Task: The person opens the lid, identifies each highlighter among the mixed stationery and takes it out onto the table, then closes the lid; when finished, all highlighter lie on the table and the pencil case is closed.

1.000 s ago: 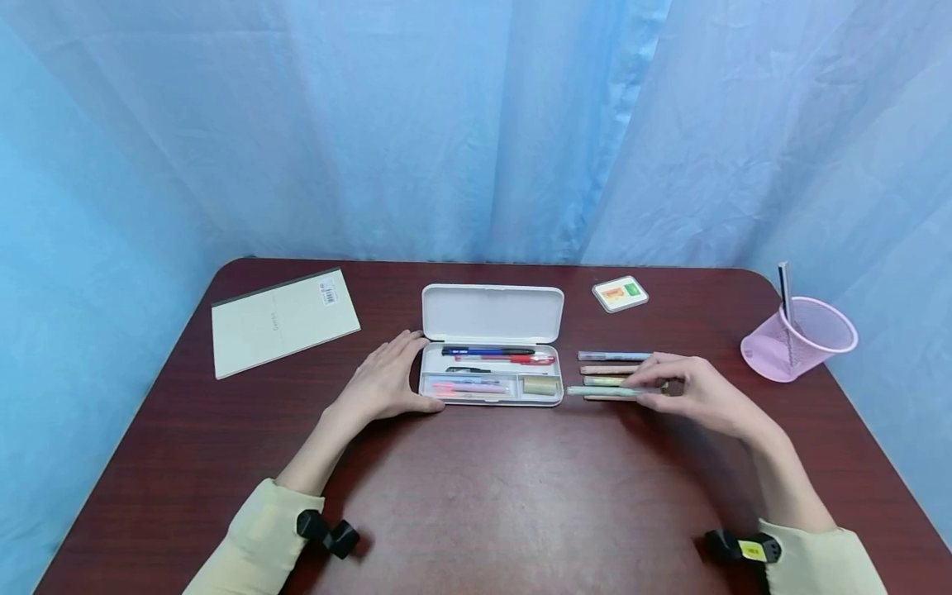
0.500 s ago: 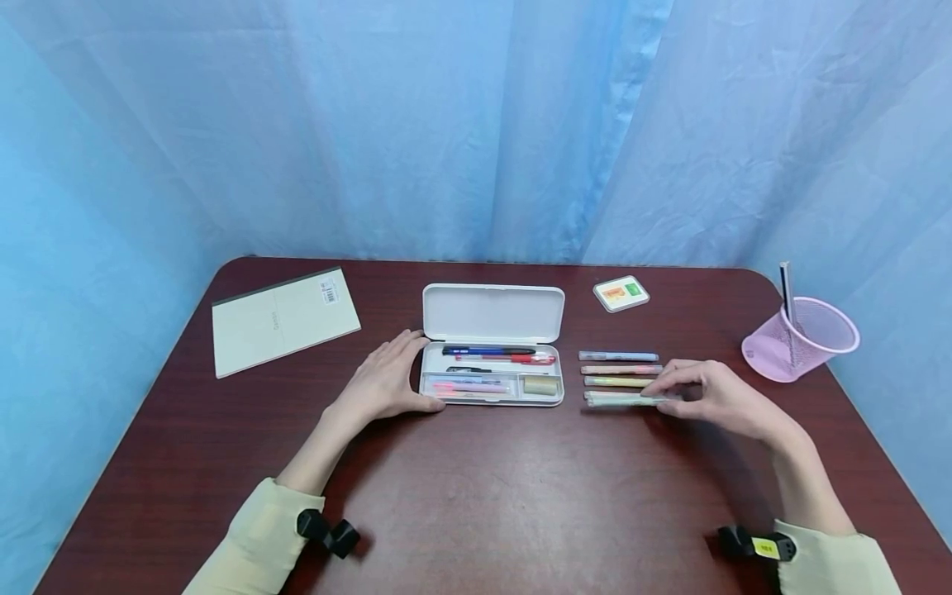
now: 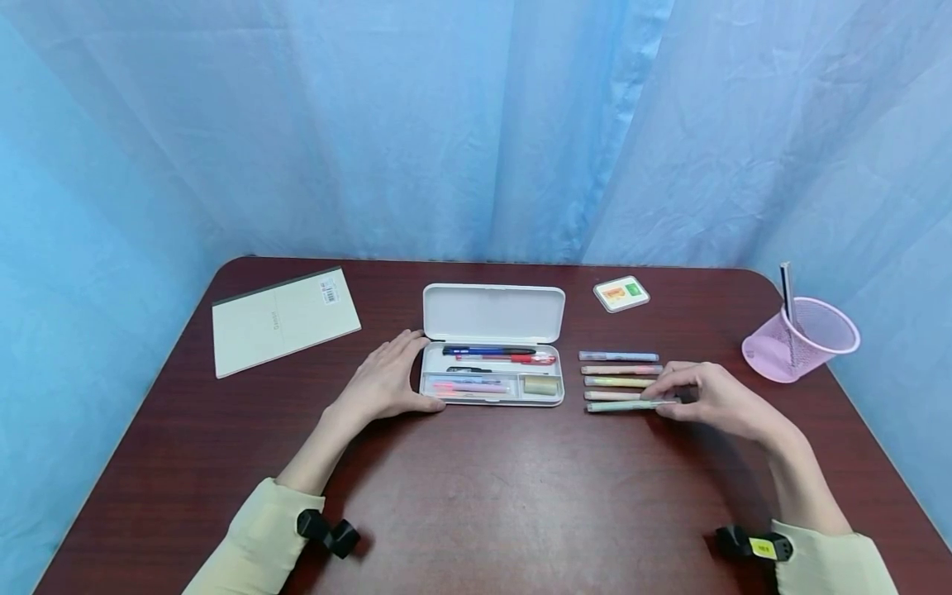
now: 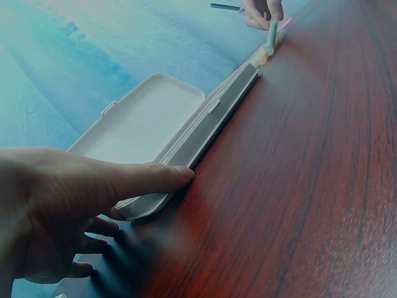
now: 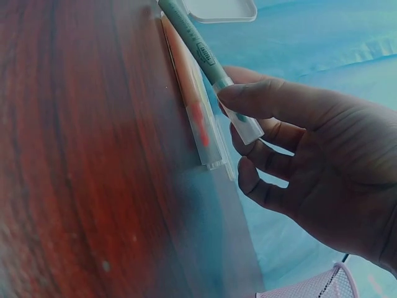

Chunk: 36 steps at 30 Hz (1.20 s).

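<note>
My right hand [image 3: 706, 398] pinches a green highlighter [image 3: 617, 406] between thumb and fingers near its clear-capped end. In the right wrist view the green highlighter [image 5: 197, 49] passes over a peach one [image 5: 183, 68]. It is the front one of a row, with peach, yellow, pink and blue pens [image 3: 619, 357] behind it. My left hand [image 3: 383, 382] rests at the left end of the open white pencil case [image 3: 493, 314], its thumb against the front edge and its fingers spread by the back left corner. Inside the case lie pens [image 3: 487, 352] and a beige block [image 3: 540, 385].
A cream notebook [image 3: 286, 321] lies at the back left of the dark red table [image 3: 491, 496]. At the back right is a small clear case [image 3: 621, 293] with orange and green pieces. A pink mesh pen cup [image 3: 769, 347] holding dark sticks stands tilted at far right.
The right hand has moved right and toward the front, bringing the green highlighter from over the row to its front, alongside the peach one. The left hand has stayed in place.
</note>
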Motion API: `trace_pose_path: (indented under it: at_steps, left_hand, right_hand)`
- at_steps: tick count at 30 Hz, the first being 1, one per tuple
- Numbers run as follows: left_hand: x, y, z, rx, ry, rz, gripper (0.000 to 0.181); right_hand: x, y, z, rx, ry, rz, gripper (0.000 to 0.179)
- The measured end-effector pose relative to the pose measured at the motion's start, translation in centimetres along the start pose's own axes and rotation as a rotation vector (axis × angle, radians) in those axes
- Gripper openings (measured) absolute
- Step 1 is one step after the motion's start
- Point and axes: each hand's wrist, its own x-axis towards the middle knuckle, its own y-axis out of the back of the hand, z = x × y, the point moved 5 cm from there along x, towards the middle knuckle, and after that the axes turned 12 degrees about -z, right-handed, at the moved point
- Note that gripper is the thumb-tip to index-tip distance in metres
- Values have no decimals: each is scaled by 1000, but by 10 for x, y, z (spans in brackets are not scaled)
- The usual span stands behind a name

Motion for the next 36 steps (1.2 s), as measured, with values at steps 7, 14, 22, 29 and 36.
trace_pose_path:
  at_steps: [7,14,22,29,36]
  left_hand:
    - [0,0,1,0,0,0,103]
    - [0,0,2,-3,0,-2,102]
    - [0,0,1,-6,7,-3,102]
    - [-1,0,1,-4,0,2,102]
    - [-1,0,1,-6,-1,1,102]
  right_hand:
    - [1,-1,-4,-15,-18,4,32]
    - [2,-3,-6,-57,-27,16,33]
    - [5,-4,-6,-98,-69,18,37]
    - [7,-6,-6,-122,-73,22,36]
    - [6,-6,-8,-108,-85,17,30]
